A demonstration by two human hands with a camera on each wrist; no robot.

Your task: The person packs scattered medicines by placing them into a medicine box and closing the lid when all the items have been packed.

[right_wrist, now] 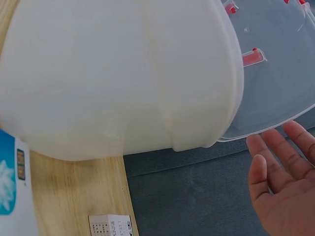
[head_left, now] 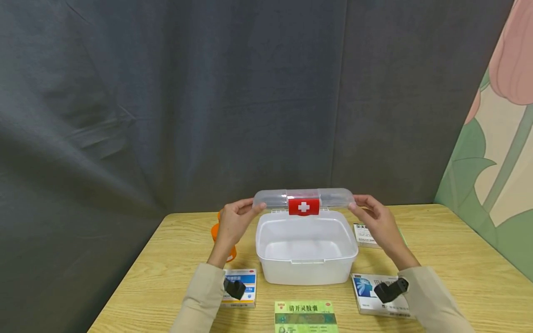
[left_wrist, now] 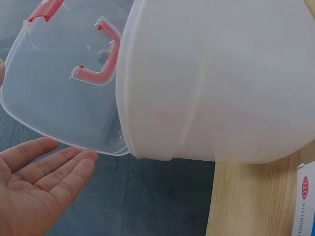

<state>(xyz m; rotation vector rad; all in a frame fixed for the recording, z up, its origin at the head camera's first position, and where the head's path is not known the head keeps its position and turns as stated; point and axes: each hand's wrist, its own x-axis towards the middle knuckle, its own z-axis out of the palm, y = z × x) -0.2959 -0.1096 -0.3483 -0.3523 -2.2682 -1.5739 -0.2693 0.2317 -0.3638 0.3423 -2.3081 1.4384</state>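
Observation:
A white plastic first-aid box point(head_left: 306, 273) stands on the table with its clear lid point(head_left: 270, 199) raised at the back. On the lid's front edge is a red latch point(head_left: 304, 206) with a white cross. My left hand point(head_left: 233, 224) is at the lid's left end, and my right hand point(head_left: 380, 226) at its right end. In the left wrist view the left hand's fingers point(left_wrist: 74, 160) lie extended along the lid's rim. The right wrist view shows the right hand's fingers point(right_wrist: 283, 152) mostly straight against the opposite rim. A red carry handle point(left_wrist: 96, 76) sits on the lid.
A blue-and-white medicine box point(head_left: 251, 277) lies at front left, a green one point(head_left: 306, 319) at front centre, and a white one point(head_left: 364, 303) at front right. Another medicine box point(head_left: 363, 235) is behind the right hand. Partly hidden by the left hand is an orange object point(head_left: 214, 231).

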